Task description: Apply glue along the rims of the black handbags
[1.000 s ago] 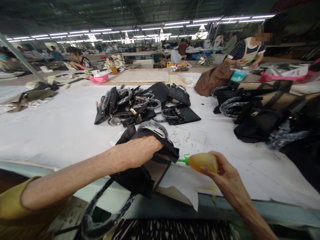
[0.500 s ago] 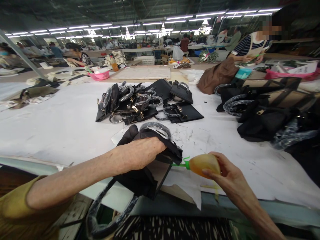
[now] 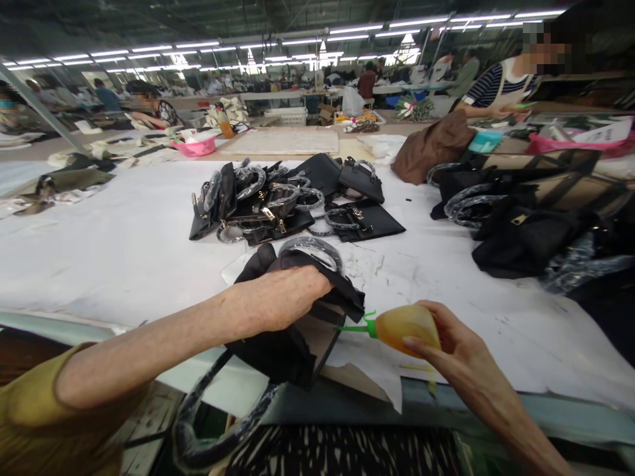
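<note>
At the table's front edge lies a black handbag (image 3: pixel 278 354), its handles wrapped in clear plastic; one handle hangs over the edge. My left hand (image 3: pixel 292 297) reaches across the bag and is closed on its black fabric near the opening; the fingertips are hidden behind the fold. My right hand (image 3: pixel 454 337) is wrapped round a squeeze bottle (image 3: pixel 404 327) of amber liquid, held on its side. The bottle's thin green nozzle points left, its tip at the bag's open side, over the beige inner panel (image 3: pixel 317 327). Whether the tip touches the panel I cannot tell.
Beyond my hands lies a heap of small black handbags (image 3: pixel 268 205). Larger black and tan bags (image 3: pixel 526 225) crowd the right side, near a brown cloth bundle (image 3: pixel 431 149). A pink basin (image 3: pixel 196 147) stands at the back left. A co-worker (image 3: pixel 496 92) is at the far right.
My left hand and the bag fold have shifted slightly right and up. The nozzle tip now shows against the beige inner panel. The bottle stays nearly in place.
</note>
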A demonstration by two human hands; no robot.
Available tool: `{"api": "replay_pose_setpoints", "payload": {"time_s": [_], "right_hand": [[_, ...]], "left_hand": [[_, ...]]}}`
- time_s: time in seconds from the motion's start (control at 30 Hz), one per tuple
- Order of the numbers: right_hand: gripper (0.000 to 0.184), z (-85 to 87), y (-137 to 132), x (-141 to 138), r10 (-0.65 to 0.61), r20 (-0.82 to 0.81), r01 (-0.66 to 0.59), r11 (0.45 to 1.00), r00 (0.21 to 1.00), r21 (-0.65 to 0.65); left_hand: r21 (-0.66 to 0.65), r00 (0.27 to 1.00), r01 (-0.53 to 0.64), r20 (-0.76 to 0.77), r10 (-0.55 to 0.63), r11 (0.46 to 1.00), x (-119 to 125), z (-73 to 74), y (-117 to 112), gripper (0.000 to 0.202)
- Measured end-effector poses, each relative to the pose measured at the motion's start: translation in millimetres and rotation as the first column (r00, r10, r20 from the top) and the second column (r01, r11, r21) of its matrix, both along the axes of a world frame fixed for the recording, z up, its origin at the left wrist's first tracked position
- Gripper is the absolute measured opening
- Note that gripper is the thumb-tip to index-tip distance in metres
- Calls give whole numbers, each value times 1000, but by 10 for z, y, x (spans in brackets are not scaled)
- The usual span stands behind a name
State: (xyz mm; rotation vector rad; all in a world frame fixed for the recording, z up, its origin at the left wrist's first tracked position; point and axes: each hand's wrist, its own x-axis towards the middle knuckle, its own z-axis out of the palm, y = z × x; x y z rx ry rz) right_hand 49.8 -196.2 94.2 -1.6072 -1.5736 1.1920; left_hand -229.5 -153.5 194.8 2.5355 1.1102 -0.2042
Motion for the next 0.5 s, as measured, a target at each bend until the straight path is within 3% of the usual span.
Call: {"api": "replay_pose_setpoints", "payload": {"time_s": [0.2, 0.33, 0.5], "right_hand": [[46, 8, -4, -80, -59, 233, 20, 986, 971, 165], [47, -13, -5, -111, -97, 209, 54, 977, 973, 205], [44, -19, -16, -76, -75, 58, 66, 988, 996, 139]], "left_hand": [[-30, 998, -6, -56, 4, 1000, 34, 23, 7, 27], [-9, 999, 3, -47, -3, 1000, 21, 10, 15, 26], [14, 1000, 2, -31, -2, 1000, -7, -21, 7, 25]]}}
